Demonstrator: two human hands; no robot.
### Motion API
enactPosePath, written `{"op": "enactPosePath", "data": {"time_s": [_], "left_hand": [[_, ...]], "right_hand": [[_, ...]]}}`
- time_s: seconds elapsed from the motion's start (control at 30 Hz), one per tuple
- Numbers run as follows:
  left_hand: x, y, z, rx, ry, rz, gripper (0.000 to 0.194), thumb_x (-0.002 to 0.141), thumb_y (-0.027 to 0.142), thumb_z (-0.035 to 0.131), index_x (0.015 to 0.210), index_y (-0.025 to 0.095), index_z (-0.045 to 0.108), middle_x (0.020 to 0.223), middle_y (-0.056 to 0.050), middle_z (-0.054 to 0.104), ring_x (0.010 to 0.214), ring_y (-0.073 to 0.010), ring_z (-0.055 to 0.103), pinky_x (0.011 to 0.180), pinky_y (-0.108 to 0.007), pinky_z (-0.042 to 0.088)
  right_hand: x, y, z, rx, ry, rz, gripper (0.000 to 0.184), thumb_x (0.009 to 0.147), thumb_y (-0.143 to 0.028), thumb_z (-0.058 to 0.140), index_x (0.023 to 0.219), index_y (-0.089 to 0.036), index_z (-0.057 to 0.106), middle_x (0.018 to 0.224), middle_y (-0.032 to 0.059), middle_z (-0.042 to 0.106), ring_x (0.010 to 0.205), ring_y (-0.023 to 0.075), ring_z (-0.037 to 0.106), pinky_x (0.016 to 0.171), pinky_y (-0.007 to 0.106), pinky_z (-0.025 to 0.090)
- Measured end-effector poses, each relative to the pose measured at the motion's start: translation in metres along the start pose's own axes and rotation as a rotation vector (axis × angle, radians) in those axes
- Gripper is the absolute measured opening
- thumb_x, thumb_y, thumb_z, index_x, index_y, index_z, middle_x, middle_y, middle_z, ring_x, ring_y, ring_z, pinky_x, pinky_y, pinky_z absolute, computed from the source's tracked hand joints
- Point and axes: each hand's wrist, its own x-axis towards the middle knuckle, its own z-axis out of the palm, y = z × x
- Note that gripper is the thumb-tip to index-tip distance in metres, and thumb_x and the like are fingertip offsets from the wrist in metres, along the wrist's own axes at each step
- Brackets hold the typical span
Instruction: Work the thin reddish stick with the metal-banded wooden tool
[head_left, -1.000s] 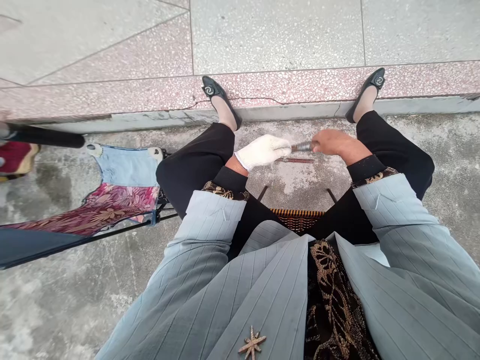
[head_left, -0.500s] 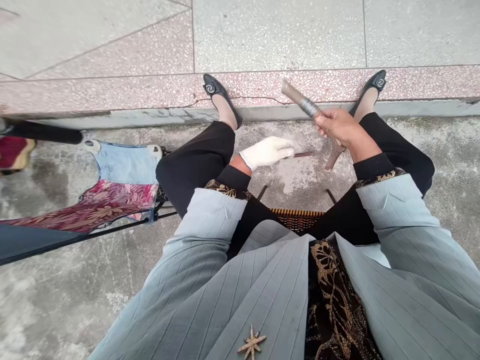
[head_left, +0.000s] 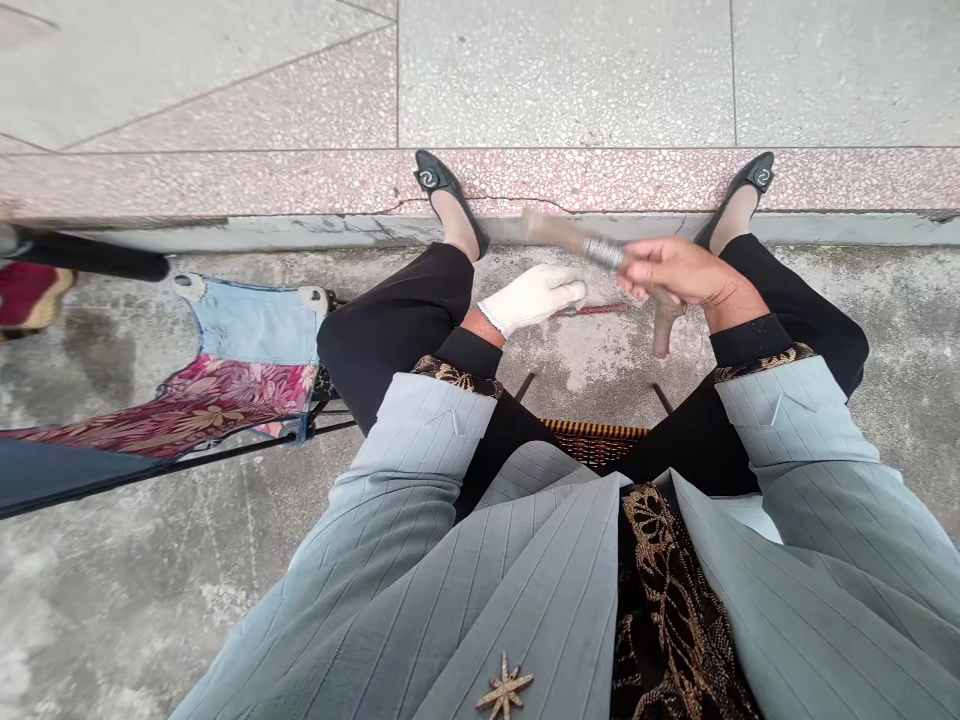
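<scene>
My right hand [head_left: 667, 272] is bare and grips a wooden-handled tool [head_left: 574, 240] with a ribbed metal ferrule. The tool's far end is blurred by motion. A brown pointed piece [head_left: 663, 325] sticks out below that fist, and I cannot tell whether it belongs to the tool. My left hand [head_left: 534, 300] wears a white knit glove, its fingers curled together around nothing. A thin reddish-brown rod [head_left: 592, 310] lies on the concrete floor [head_left: 577, 375] just past the gloved fingertips, apart from them.
I sit on a woven rattan seat [head_left: 594, 444] with my black-shod feet [head_left: 442, 185] at a pink terrazzo step [head_left: 570, 180]. A patchwork fabric chair [head_left: 251, 335] on a black frame stands to my left, and a black pole [head_left: 82, 255] reaches in beyond it.
My right hand has moved away from the glove, and the tool has swung from pointing upward to a flatter tilt. The brown pointed piece now shows below that fist. My left hand has barely moved.
</scene>
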Motion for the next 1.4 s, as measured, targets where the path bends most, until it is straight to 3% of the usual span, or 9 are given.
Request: {"op": "enactPosePath", "data": {"time_s": [0.13, 0.3, 0.47, 0.6, 0.8, 1.0, 1.13, 1.27, 1.4], "left_hand": [[0.0, 0.006, 0.005, -0.025, 0.017, -0.04, 0.034, 0.098, 0.039, 0.047, 0.087, 0.017, 0.071, 0.081, -0.004, 0.069, 0.077, -0.0178, 0.061, 0.079, -0.031, 0.05], [-0.002, 0.013, 0.007, -0.073, -0.101, -0.027, 0.029, 0.096, 0.041, 0.056, 0.087, 0.021, 0.076, 0.078, -0.002, 0.069, 0.076, -0.0178, 0.064, 0.078, -0.032, 0.05], [-0.001, 0.013, 0.013, -0.03, -0.167, -0.044, 0.026, 0.094, 0.038, 0.058, 0.094, 0.022, 0.079, 0.086, -0.002, 0.072, 0.084, -0.0189, 0.066, 0.081, -0.032, 0.049], [-0.004, 0.013, 0.008, 0.033, -0.169, 0.032, 0.031, 0.095, 0.04, 0.053, 0.087, 0.021, 0.075, 0.084, -0.003, 0.071, 0.079, -0.0182, 0.064, 0.078, -0.03, 0.048], [-0.005, 0.004, -0.003, 0.043, -0.053, 0.001, 0.036, 0.1, 0.04, 0.048, 0.094, 0.017, 0.074, 0.089, -0.003, 0.074, 0.084, -0.0179, 0.065, 0.081, -0.029, 0.048], [0.001, 0.001, 0.013, -0.059, -0.033, -0.053, 0.041, 0.107, 0.041, 0.041, 0.105, 0.015, 0.073, 0.087, -0.003, 0.073, 0.08, -0.016, 0.061, 0.077, -0.028, 0.047], [0.002, 0.006, 0.023, 0.029, -0.148, 0.034, 0.036, 0.104, 0.039, 0.044, 0.103, 0.019, 0.073, 0.086, -0.002, 0.071, 0.081, -0.0174, 0.064, 0.08, -0.029, 0.047], [0.0, 0.01, 0.019, 0.119, -0.174, 0.069, 0.033, 0.102, 0.038, 0.047, 0.1, 0.02, 0.074, 0.094, -0.004, 0.075, 0.089, -0.0193, 0.068, 0.084, -0.029, 0.047], [-0.003, 0.01, 0.006, 0.206, -0.177, -0.012, 0.034, 0.101, 0.037, 0.048, 0.102, 0.021, 0.077, 0.095, -0.004, 0.077, 0.085, -0.0205, 0.069, 0.08, -0.03, 0.046]], "right_hand": [[0.008, 0.005, -0.006, 0.03, 0.445, 0.003, 0.064, 0.08, -0.085, 0.074, 0.09, -0.022, 0.065, 0.087, 0.0065, 0.066, 0.076, 0.0192, 0.06, 0.068, 0.031, 0.054], [0.016, 0.02, -0.009, -0.143, 0.558, 0.153, 0.047, 0.096, -0.065, 0.068, 0.099, -0.018, 0.07, 0.087, 0.0081, 0.068, 0.077, 0.0218, 0.064, 0.071, 0.034, 0.054], [0.016, 0.014, -0.001, -0.672, 0.401, 0.368, 0.032, 0.102, -0.032, 0.062, 0.123, -0.012, 0.075, 0.112, 0.015, 0.076, 0.101, 0.0299, 0.07, 0.086, 0.037, 0.051], [0.019, 0.012, 0.016, -0.988, 0.012, 0.475, 0.027, 0.101, -0.029, 0.065, 0.118, -0.014, 0.079, 0.119, 0.0183, 0.076, 0.106, 0.0313, 0.07, 0.084, 0.036, 0.047], [0.013, 0.009, 0.027, -0.578, -0.516, 0.247, 0.016, 0.092, -0.025, 0.071, 0.102, -0.019, 0.081, 0.086, 0.0025, 0.074, 0.08, 0.0186, 0.064, 0.074, 0.029, 0.046], [-0.008, -0.008, -0.004, -0.013, 0.073, -0.06, 0.052, 0.085, -0.066, 0.078, 0.107, -0.018, 0.072, 0.09, 0.0045, 0.069, 0.073, 0.0164, 0.06, 0.067, 0.028, 0.05], [-0.005, 0.001, -0.017, -0.211, 0.433, 0.121, 0.043, 0.095, -0.06, 0.07, 0.101, -0.018, 0.073, 0.081, 0.0057, 0.067, 0.077, 0.022, 0.064, 0.072, 0.033, 0.053], [0.01, 0.01, -0.006, -0.705, 0.429, 0.381, 0.031, 0.1, -0.036, 0.063, 0.116, -0.014, 0.078, 0.101, 0.0129, 0.076, 0.096, 0.0296, 0.07, 0.085, 0.037, 0.052], [0.018, 0.008, 0.015, -0.956, -0.036, 0.52, 0.024, 0.099, -0.03, 0.066, 0.111, -0.015, 0.081, 0.111, 0.0167, 0.077, 0.095, 0.0279, 0.07, 0.079, 0.035, 0.049]]}}
